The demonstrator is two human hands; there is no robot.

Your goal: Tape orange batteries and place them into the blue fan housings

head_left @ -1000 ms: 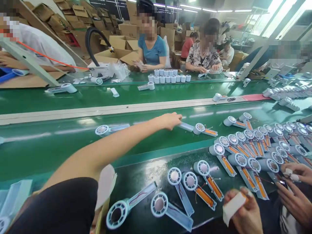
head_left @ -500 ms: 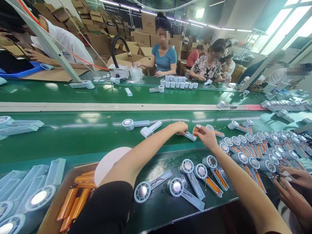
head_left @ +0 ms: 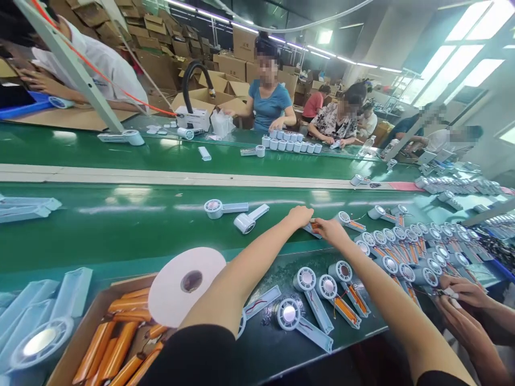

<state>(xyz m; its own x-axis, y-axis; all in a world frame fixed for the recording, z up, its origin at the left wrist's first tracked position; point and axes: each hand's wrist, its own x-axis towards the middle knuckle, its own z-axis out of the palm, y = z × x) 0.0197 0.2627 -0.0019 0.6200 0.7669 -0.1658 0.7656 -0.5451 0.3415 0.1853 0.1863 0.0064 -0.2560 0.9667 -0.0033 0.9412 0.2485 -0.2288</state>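
Over the green belt, my left hand (head_left: 301,215) is closed on a pale blue handheld fan housing (head_left: 310,231), whose round head is hidden under the fingers. My right hand (head_left: 329,229) pinches an orange battery (head_left: 315,226) at the open handle of that housing. How deep the battery sits in the handle is hard to make out. Close by on the right lies another fan (head_left: 344,217) with an orange battery in its handle. Left of my hands, two fan housings (head_left: 246,222) rest on the belt.
A box (head_left: 86,316) of orange batteries stands at lower left beside a white tape roll (head_left: 169,289). Several fans (head_left: 306,279) lie on the near dark table, with rows of them (head_left: 389,264) to the right. A co-worker's hands (head_left: 458,300) work at lower right. People sit across the belt.
My right hand has brought the orange battery left and down to the handle of the fan housing. My left hand stays on the housing. The view has shifted slightly.
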